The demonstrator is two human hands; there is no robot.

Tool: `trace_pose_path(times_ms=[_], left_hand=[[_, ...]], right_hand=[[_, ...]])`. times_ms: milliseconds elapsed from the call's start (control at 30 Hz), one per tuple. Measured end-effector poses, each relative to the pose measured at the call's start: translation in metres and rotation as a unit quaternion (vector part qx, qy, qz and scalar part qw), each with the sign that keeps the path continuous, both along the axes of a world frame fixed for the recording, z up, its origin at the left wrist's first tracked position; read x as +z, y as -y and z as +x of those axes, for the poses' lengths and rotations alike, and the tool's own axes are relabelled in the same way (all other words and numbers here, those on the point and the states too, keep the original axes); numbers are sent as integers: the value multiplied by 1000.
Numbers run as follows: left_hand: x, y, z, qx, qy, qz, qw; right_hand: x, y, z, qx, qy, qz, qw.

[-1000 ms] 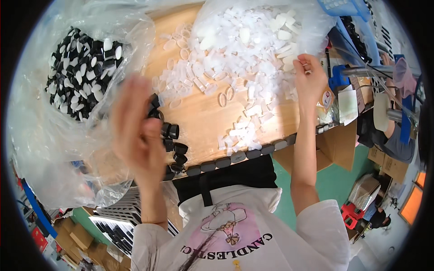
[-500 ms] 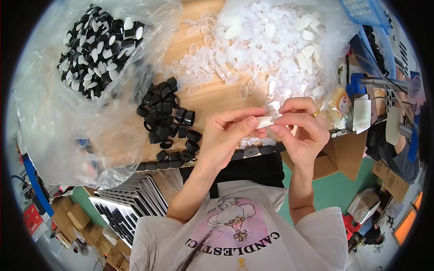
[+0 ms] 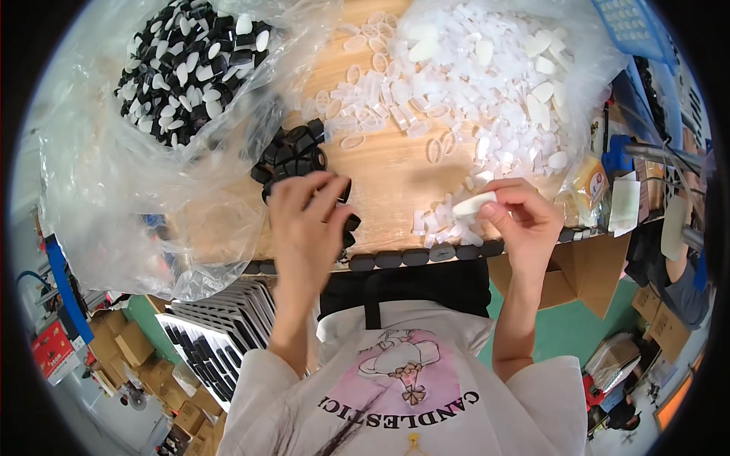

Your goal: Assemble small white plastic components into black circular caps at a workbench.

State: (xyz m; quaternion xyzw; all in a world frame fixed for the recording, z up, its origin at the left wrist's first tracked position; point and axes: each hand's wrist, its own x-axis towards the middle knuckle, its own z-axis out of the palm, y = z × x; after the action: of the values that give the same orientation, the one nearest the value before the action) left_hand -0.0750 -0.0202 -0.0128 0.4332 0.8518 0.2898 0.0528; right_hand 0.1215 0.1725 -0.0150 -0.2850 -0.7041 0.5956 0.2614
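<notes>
My right hand [image 3: 525, 216] pinches a white oval piece [image 3: 474, 204] between thumb and fingers, above a small heap of translucent strips [image 3: 439, 223] near the table's front edge. My left hand [image 3: 308, 224], slightly blurred, is over the near part of a pile of short black rings [image 3: 293, 152]. Its fingers are apart and bent downward, and they hide part of the pile. Whether the fingertips touch a ring is not visible. Many translucent oval rings [image 3: 370, 114] lie on the wooden table [image 3: 380, 194] beyond my hands.
A clear plastic bag [image 3: 84, 175] at the left holds black-and-white pieces [image 3: 190, 72]. Another bag at the far right spills translucent parts [image 3: 494, 83] with white ovals among them. Black pads [image 3: 414, 257] line the front edge. A blue basket [image 3: 635, 30] stands far right.
My hands were together at the white piece. The left has let go and moved left to the black rings; the right keeps the white piece. The view has shifted slightly.
</notes>
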Motion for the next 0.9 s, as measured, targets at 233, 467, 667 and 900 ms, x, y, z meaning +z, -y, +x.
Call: trace_pose_path(times_ms=[233,467,667,900], left_hand=[[0,-14,-27,-111,-38,-55,992],[-10,-32,-24,-181,-66,29,981],[2,-16,3,-93,325,208,918],[6,-16,15,-97,275,276,916]], right_hand=[[6,23,-23,-53,-50,-145,987],[9,33,-27,-125,-8,-158,979],[40,58,-38,-47,-52,137,988],[40,64,-46,-11,-107,250,962]])
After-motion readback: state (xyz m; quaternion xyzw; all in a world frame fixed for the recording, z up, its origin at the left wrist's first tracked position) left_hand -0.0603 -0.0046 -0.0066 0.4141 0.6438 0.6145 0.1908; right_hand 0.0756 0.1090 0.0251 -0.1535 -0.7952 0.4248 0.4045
